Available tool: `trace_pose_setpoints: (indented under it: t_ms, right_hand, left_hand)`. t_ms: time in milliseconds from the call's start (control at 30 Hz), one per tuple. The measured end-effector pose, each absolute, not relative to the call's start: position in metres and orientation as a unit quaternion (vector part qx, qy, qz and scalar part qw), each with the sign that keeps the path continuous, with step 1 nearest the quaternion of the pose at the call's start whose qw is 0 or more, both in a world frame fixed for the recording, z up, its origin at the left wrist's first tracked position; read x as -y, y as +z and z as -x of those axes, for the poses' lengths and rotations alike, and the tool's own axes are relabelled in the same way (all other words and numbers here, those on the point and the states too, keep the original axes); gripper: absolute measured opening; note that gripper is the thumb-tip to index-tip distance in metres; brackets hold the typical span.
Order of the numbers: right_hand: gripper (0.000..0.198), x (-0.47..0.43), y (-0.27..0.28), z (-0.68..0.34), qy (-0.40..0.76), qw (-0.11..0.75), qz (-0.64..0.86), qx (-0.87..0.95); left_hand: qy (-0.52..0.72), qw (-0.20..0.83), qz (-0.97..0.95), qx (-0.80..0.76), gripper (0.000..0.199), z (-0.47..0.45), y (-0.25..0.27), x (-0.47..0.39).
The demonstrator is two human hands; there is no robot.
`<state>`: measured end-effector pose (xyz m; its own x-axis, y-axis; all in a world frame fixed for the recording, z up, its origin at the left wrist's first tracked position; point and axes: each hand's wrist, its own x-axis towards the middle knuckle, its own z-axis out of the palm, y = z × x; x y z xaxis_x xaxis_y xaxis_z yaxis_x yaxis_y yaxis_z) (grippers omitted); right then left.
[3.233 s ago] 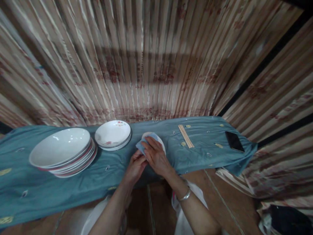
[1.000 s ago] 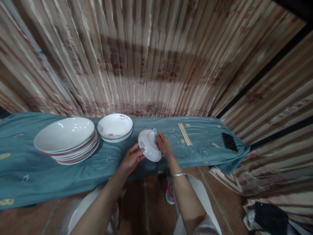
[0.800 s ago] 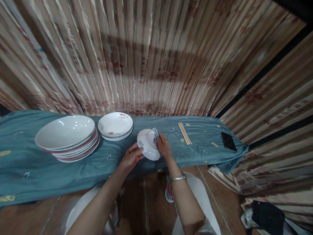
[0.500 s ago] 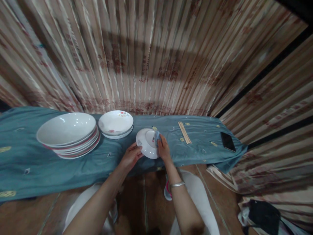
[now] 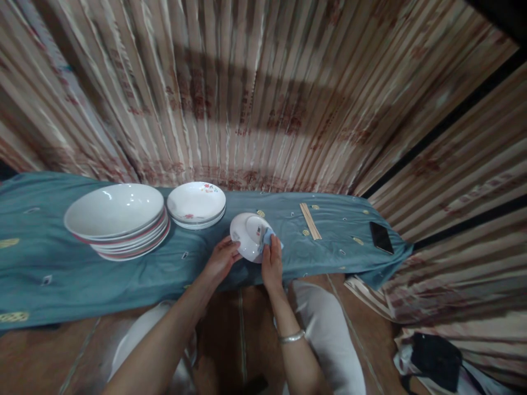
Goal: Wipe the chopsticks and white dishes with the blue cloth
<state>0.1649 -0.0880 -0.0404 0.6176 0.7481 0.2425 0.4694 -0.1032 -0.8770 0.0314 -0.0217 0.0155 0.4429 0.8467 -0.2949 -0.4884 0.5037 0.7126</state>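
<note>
A small white bowl (image 5: pixel 246 240) is tilted with its underside and foot ring towards me, above the near half of the cloth-covered table. My left hand (image 5: pixel 223 257) grips its rim on the left side. In my right hand (image 5: pixel 272 263) is a light blue cloth (image 5: pixel 268 237), pressed against the bowl's underside at the right. The fingers of both hands are closed. Left of the bowl stand a stack of white plates (image 5: pixel 196 203) with red flowers and a taller stack of large white bowls (image 5: pixel 115 211), some with red rims.
Several wooden chopsticks (image 5: pixel 310 221) lie right of the bowl. A black phone (image 5: pixel 381 237) rests near the right end of the blue-green tablecloth (image 5: pixel 337 252). Pleated curtains (image 5: pixel 255 109) hang behind the table. A black bag (image 5: pixel 437 359) is on the floor at lower right.
My right hand has shifted down and slightly left with the cloth across the bowl's underside. My left hand still holds the rim, and the view has moved slightly.
</note>
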Motion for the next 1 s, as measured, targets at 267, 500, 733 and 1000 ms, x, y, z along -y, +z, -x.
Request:
trace_pose_setpoints:
  t_ms: [267, 500, 733, 1000]
  right_hand:
    - [0.062, 0.112, -0.033, -0.129, 0.089, 0.485, 0.746, 0.447]
    - [0.062, 0.128, -0.033, -0.109, 0.051, 0.446, 0.738, 0.504]
    - [0.061, 0.136, -0.036, -0.098, 0.002, 0.392, 0.738, 0.550]
    - [0.053, 0.135, -0.030, -0.093, -0.020, 0.355, 0.726, 0.589]
  left_hand:
    - [0.417, 0.805, -0.272, -0.321, 0.036, -0.033, 0.018, 0.023]
    - [0.416, 0.808, -0.271, -0.318, 0.036, -0.032, 0.018, 0.024]
    - [0.419, 0.802, -0.266, -0.331, 0.034, -0.034, 0.019, 0.024]
    - [0.429, 0.799, -0.270, -0.323, 0.030, -0.035, 0.026, 0.027]
